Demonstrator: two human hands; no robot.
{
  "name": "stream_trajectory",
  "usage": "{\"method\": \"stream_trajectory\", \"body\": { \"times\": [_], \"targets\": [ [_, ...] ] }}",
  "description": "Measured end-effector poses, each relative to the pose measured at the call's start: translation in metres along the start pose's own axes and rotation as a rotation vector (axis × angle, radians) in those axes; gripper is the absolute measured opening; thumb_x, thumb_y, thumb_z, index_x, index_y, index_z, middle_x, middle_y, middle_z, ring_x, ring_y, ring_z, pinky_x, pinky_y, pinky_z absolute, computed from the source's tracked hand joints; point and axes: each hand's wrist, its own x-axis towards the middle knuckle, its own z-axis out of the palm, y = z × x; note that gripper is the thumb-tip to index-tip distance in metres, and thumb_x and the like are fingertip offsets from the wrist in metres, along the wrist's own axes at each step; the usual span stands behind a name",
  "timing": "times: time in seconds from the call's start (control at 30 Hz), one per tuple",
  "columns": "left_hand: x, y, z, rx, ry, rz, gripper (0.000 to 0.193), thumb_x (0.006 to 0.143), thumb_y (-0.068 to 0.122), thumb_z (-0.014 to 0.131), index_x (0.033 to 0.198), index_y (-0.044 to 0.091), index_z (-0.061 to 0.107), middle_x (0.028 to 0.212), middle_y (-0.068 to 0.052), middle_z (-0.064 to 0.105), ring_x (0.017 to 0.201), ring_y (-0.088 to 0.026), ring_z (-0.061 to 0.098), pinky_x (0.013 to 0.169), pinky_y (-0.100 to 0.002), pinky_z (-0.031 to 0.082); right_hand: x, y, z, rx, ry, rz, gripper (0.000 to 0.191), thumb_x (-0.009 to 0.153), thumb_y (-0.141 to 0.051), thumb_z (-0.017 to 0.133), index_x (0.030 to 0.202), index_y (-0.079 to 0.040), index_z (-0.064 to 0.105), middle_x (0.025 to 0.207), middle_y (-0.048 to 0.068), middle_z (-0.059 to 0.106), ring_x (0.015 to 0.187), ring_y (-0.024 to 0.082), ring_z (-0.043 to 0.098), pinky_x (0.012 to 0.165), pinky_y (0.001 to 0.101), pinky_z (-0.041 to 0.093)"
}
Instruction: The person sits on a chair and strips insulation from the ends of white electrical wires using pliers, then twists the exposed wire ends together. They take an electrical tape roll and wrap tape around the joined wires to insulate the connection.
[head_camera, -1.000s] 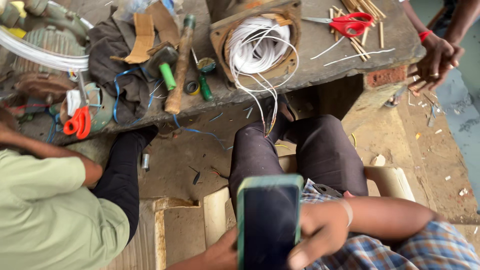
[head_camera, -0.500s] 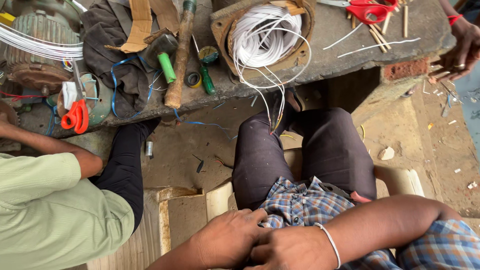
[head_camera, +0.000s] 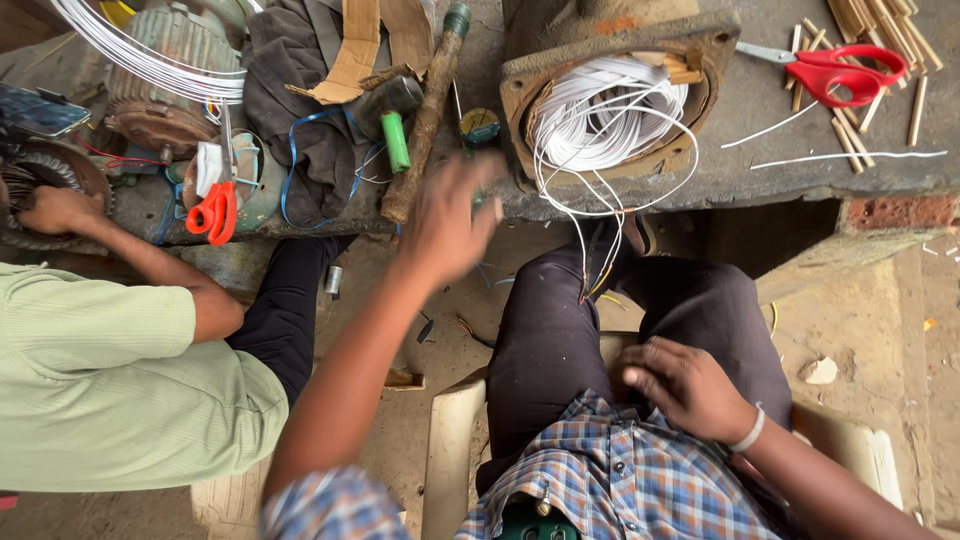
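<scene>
White wire (head_camera: 600, 120) lies coiled in a rusty housing (head_camera: 520, 85) on the bench (head_camera: 760, 150). The left hand (head_camera: 445, 225), blurred, fingers spread and empty, reaches toward the bench edge near a wooden handle (head_camera: 420, 130) and green tube (head_camera: 396, 142). The right hand (head_camera: 685, 385) rests flat on the thigh, holding nothing.

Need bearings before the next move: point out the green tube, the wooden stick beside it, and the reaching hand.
Green tube (head_camera: 396, 141), head view, middle of its body.
Wooden stick (head_camera: 420, 130), head view, mid-shaft.
Left hand (head_camera: 447, 222), head view, back of the hand.
</scene>
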Motion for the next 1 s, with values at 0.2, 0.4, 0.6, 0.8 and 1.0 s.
{"method": "stream_trajectory", "body": {
  "times": [0.2, 0.4, 0.6, 0.8, 1.0],
  "targets": [
    [0.125, -0.054, 0.057, 0.310, -0.075, -0.034, 0.066, 0.079, 0.021, 0.080, 0.140, 0.017, 0.055, 0.141, -0.016, 0.059, 0.130, -0.040, 0.052, 0.112, -0.049, 0.040, 0.001, 0.074, 0.010, -0.258, -0.104, 0.105, 0.033, 0.088, -0.030, 0.068, 0.114, -0.009, 0.071, 0.097, 0.012, 0.071, 0.082, 0.036, 0.070, 0.068, 0.0443, 0.056],
    [0.114, -0.055, 0.049, 0.264, 0.095, -0.023, 0.074, 0.078, 0.017, 0.084, 0.145, 0.015, 0.053, 0.134, -0.019, 0.061, 0.131, -0.045, 0.052, 0.110, -0.052, 0.044, -0.003, 0.084, 0.004, -0.248, -0.151, 0.099, 0.031, 0.088, -0.029, 0.069, 0.109, -0.007, 0.069, 0.096, 0.015, 0.069, 0.085, 0.038, 0.069, 0.070, 0.0460, 0.056],
    [-0.029, 0.008, 0.027, -0.684, 0.320, 0.023, 0.069, 0.093, 0.020, 0.083, 0.150, 0.006, 0.046, 0.136, -0.019, 0.062, 0.122, -0.029, 0.064, 0.104, -0.043, 0.056, -0.006, 0.078, 0.003, -0.170, -0.130, 0.050, 0.029, 0.088, -0.029, 0.070, 0.108, -0.008, 0.070, 0.096, 0.015, 0.070, 0.089, 0.036, 0.069, 0.075, 0.0427, 0.056],
    [-0.135, 0.071, 0.072, -1.716, 0.082, -0.146, 0.059, 0.104, 0.008, 0.054, 0.156, 0.007, 0.026, 0.143, -0.017, 0.055, 0.126, -0.029, 0.066, 0.108, -0.046, 0.057, -0.011, 0.052, 0.014, 0.337, -0.069, 0.344, 0.042, 0.097, -0.029, 0.063, 0.131, -0.006, 0.065, 0.100, 0.008, 0.072, 0.089, 0.019, 0.066, 0.078, 0.0357, 0.057],
    [-0.178, 0.123, 0.092, -1.352, -0.004, 0.018, 0.047, 0.108, 0.000, 0.056, 0.153, 0.004, 0.043, 0.139, -0.018, 0.064, 0.129, -0.029, 0.061, 0.113, -0.040, 0.050, -0.045, -0.009, 0.034, 1.004, -0.098, 0.369, 0.067, 0.101, -0.043, 0.050, 0.158, -0.009, 0.038, 0.120, 0.011, 0.065, 0.103, 0.019, 0.068, 0.092, 0.0377, 0.057]
  ]
}}
